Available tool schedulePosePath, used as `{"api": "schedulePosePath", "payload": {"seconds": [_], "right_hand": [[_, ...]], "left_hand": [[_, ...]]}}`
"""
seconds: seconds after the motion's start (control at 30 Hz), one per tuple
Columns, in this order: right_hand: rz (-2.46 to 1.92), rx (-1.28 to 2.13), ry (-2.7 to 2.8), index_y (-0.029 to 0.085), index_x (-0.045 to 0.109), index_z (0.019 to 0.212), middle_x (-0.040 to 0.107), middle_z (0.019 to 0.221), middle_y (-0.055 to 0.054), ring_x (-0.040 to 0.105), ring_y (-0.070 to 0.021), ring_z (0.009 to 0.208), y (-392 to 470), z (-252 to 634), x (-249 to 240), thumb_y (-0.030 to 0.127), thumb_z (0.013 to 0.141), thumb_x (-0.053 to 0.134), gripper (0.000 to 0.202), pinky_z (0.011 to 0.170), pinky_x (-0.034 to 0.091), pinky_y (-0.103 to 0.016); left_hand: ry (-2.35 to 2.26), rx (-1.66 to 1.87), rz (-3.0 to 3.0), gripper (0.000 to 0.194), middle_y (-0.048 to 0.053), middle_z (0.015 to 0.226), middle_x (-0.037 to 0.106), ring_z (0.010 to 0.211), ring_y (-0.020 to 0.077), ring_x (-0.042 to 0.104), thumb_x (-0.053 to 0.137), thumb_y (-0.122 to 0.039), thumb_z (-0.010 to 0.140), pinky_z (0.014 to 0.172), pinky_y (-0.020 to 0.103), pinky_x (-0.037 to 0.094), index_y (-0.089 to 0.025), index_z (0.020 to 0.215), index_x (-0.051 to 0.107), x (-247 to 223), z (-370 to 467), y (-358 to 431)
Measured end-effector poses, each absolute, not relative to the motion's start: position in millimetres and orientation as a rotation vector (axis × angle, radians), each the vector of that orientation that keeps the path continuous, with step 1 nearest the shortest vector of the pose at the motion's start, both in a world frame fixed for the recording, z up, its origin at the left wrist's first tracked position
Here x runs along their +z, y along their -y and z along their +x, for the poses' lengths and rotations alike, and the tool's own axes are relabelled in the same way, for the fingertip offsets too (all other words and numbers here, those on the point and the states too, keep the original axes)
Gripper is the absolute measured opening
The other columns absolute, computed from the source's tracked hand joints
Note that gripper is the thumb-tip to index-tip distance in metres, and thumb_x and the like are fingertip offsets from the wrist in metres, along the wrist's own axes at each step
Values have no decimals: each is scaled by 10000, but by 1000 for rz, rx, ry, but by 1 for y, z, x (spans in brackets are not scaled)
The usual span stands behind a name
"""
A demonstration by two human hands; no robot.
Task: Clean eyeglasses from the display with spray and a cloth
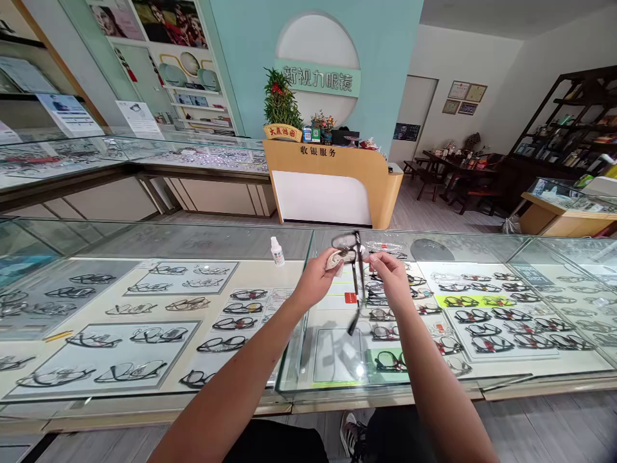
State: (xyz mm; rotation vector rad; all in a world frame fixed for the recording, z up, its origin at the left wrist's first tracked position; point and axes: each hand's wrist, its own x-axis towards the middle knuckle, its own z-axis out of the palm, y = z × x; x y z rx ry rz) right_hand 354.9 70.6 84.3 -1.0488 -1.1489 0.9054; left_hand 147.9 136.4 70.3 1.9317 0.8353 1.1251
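Above the glass counter, dark-framed eyeglasses [357, 247] are held up between my two hands, temples hanging downward. My left hand [315, 278] is closed around a pale cloth [337, 258] pressed against one lens of the eyeglasses. The fingers of my right hand [391, 276] are pinched together at the other side of the frame; their exact contact point is hard to make out. To the left of my left hand, a small white bottle [277, 252] stands upright on the counter top.
Below my hands is a glass display counter [294, 379] with rows of eyeglasses inside, some on grey trays [159, 379]. Beyond it stand a wooden cashier desk [332, 161] with a potted plant [280, 103] and another display case [207, 154]. A dark table [453, 166] is far right.
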Motion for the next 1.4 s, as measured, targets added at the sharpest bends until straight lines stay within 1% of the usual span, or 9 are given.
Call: {"api": "schedulePosePath", "payload": {"seconds": [0.13, 0.23, 0.33, 0.47, 0.6, 0.77, 1.0, 1.27, 1.4], "right_hand": [[-1078, 796, 1307, 302, 844, 1115, 693, 979, -31, 560, -200, 863, -76, 359, 81, 542, 887, 763, 341, 784, 439, -340], [-1047, 857, 1320, 289, 869, 1040, 662, 937, -31, 572, -218, 917, -82, 361, 76, 564, 851, 799, 341, 855, 444, -361], [-995, 1031, 1296, 282, 875, 931, 700, 954, -34, 599, -230, 963, -86, 364, 71, 573, 815, 841, 315, 902, 447, -364], [-964, 1318, 1132, 253, 866, 859, 729, 869, -24, 599, -183, 799, -88, 367, 64, 581, 723, 918, 359, 774, 464, -325], [-909, 1393, 917, 232, 856, 834, 721, 770, -8, 602, -157, 704, -91, 361, 60, 544, 611, 993, 407, 659, 462, -292], [-897, 1384, 806, 208, 854, 834, 756, 743, -23, 644, -165, 671, -98, 351, 69, 551, 555, 1013, 470, 665, 504, -308], [-962, 1318, 895, 201, 866, 884, 778, 846, -32, 653, -171, 763, -100, 349, 89, 524, 658, 972, 408, 709, 495, -301], [-1021, 1186, 851, 246, 852, 876, 751, 830, -19, 571, -166, 743, -110, 364, 92, 597, 644, 951, 433, 629, 380, -294], [-969, 1255, 804, 246, 837, 853, 780, 888, -29, 624, -184, 814, -112, 357, 78, 577, 624, 968, 423, 670, 422, -297]], "left_hand": [[-719, 863, 1634, 557, 73, 1018, 753, 960, 232, 677, 752, -598, 889, 875, 327, 509, -153, 1221, 710, 75, 149, -138], [-658, 651, 1475, 611, 53, 967, 743, 901, 208, 664, 872, -578, 774, 833, 306, 497, -156, 1187, 715, 79, 150, -135], [-602, 512, 1404, 523, 28, 911, 721, 843, 172, 639, 897, -531, 770, 796, 278, 482, -160, 1099, 731, 81, 149, -131], [-542, 451, 1287, 409, 21, 849, 695, 766, 139, 615, 889, -468, 812, 727, 251, 475, -146, 1014, 737, 76, 148, -129], [-488, 520, 1095, 444, 68, 1019, 761, 925, 165, 705, 941, -366, 774, 875, 276, 550, -162, 1121, 753, 69, 153, -133], [-535, 640, 932, 498, 119, 1032, 795, 944, 212, 750, 1006, -355, 676, 917, 347, 598, -128, 1057, 779, 62, 159, -142], [-487, 628, 949, 415, 129, 1026, 811, 921, 200, 760, 932, -405, 790, 944, 340, 575, -116, 1054, 795, 65, 153, -146], [-566, 694, 905, 309, 127, 1085, 800, 966, 206, 751, 857, -370, 879, 966, 374, 605, -128, 1054, 777, 62, 152, -150], [-526, 693, 884, 303, 126, 1083, 802, 973, 202, 752, 807, -374, 929, 982, 374, 602, -133, 1108, 771, 64, 151, -149]]}}
